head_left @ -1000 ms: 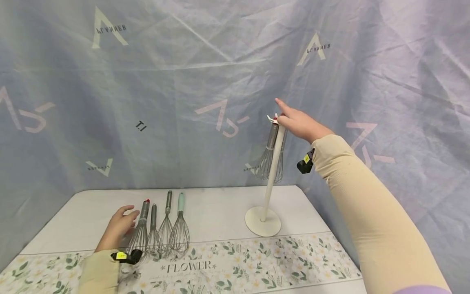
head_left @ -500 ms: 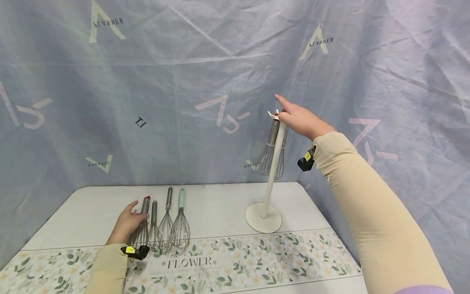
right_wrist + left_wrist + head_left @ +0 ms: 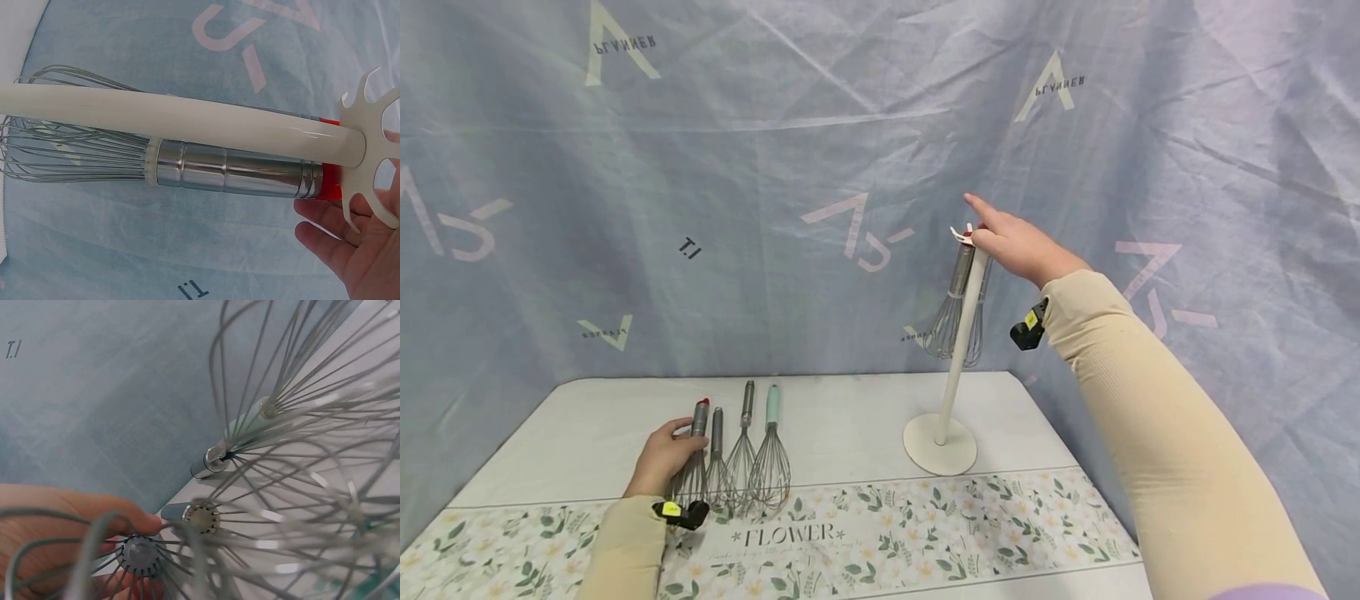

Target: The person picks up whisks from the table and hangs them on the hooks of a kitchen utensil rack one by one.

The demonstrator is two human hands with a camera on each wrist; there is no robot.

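My left hand (image 3: 662,458) is at the left of the table, thumb and fingers around the handle of a red-tipped metal whisk (image 3: 700,421). In the left wrist view that whisk's wires (image 3: 140,553) fan out toward the camera. Beside it lie a smaller metal whisk (image 3: 717,433), another metal whisk (image 3: 747,408) and a mint-handled whisk (image 3: 772,408). My right hand (image 3: 1026,250) rests at the top of a white stand (image 3: 953,375), index finger extended. Two red-ended whisks hang there, the nearer whisk (image 3: 237,169) plain, the other mostly behind the pole. Fingers show behind the hooked top (image 3: 375,144).
The stand's round base (image 3: 925,454) sits toward the table's right side. A floral runner (image 3: 880,542) crosses the white table (image 3: 842,417). Grey-blue cloth (image 3: 760,208) hangs behind the table and at both sides.
My left hand has moved right onto the red-tipped whisk, and its fingers have closed around the handle. My right hand has stayed at the stand's top. The view has shifted slightly.
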